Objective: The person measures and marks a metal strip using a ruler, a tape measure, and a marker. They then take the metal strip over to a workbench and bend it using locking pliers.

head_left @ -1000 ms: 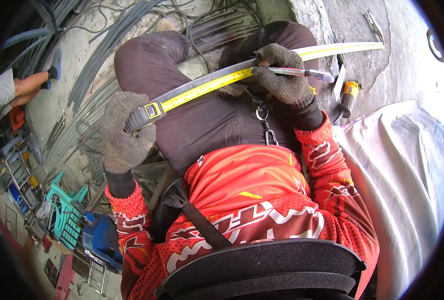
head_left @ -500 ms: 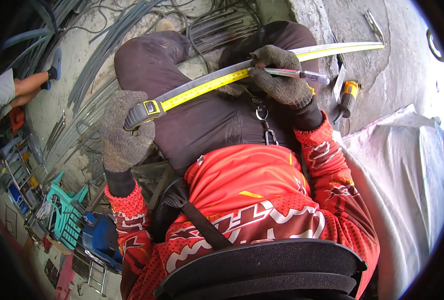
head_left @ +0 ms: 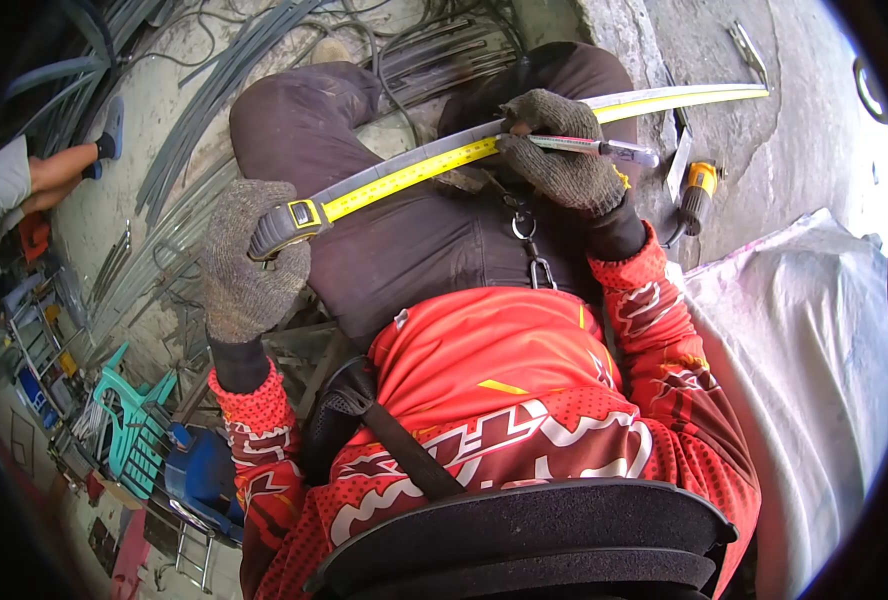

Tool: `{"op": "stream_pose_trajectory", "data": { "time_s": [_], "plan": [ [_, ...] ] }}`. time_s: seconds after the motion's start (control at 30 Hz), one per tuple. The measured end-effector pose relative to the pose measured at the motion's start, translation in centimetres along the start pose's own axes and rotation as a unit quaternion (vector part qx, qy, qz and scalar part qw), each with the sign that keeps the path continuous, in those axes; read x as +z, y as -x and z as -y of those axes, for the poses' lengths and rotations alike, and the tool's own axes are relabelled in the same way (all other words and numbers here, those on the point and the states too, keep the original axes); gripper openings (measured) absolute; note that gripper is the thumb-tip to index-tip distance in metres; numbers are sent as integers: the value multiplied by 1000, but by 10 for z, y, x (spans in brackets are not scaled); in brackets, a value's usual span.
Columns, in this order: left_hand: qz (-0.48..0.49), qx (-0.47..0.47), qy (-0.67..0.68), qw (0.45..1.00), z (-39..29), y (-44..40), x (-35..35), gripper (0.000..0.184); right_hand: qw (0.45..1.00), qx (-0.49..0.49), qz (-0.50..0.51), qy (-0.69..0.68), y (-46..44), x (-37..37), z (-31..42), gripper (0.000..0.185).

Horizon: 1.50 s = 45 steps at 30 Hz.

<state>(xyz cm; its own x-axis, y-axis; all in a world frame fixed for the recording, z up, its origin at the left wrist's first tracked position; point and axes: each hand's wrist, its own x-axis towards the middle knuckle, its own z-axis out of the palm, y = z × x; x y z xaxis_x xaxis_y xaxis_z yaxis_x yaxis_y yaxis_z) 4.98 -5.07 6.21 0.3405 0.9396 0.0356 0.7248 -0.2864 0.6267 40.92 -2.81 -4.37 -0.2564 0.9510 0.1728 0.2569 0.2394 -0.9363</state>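
My left hand, in a grey knit glove, is closed around a black and yellow tape measure. Its yellow blade runs out to the right along a long grey metal strip, across my thighs. My right hand, gloved too, is closed on a pen with a clear end pointing right. Thumb and fingers of that hand also lie at the strip and blade, around mid-length. Whether they grip the strip is partly hidden by the glove.
A yellow and black power tool lies on the concrete to the right, beside a pale draped sheet. Long metal strips and cables cover the floor ahead. At left are another person's legs and a teal plastic chair.
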Motion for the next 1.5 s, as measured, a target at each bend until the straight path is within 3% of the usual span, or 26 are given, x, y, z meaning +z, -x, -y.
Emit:
{"op": "stream_pose_trajectory", "data": {
  "time_s": [0.33,0.4,0.63,0.7,0.83,0.87,1.0,1.1,1.17,1.27,1.5],
  "plan": [
    [4,-10,1,1000,3,2,1,44,1000,10,-3,19,0,0,2,23],
    [6,-8,-3,1000,4,2,0,45,997,67,-16,-33,4,-2,-1,22],
    [-3,-12,10,1000,2,0,1,45,995,78,-45,-43,3,0,0,20],
    [1,-9,3,1000,1,-1,0,45,997,42,-36,-51,1,5,5,20],
    [5,2,-9,1000,-1,-3,-2,46,995,77,-33,-58,-4,20,24,18],
    [5,0,-10,1000,0,-2,-2,46,998,15,-46,-41,-7,24,21,19],
    [7,-14,-2,1000,-1,1,-4,44,999,-10,-29,14,-9,28,20,20],
    [-8,-35,16,999,2,5,-6,43,997,16,-40,-65,-6,30,16,21],
    [-11,-38,16,999,2,7,-4,42,981,128,-38,-142,-2,28,16,22],
    [-11,-26,12,1000,1,5,-6,42,996,49,-33,-68,-7,27,15,22],
    [-5,-48,0,999,-1,5,-7,43,1000,17,10,-18,-10,27,24,24]
  ]
}}
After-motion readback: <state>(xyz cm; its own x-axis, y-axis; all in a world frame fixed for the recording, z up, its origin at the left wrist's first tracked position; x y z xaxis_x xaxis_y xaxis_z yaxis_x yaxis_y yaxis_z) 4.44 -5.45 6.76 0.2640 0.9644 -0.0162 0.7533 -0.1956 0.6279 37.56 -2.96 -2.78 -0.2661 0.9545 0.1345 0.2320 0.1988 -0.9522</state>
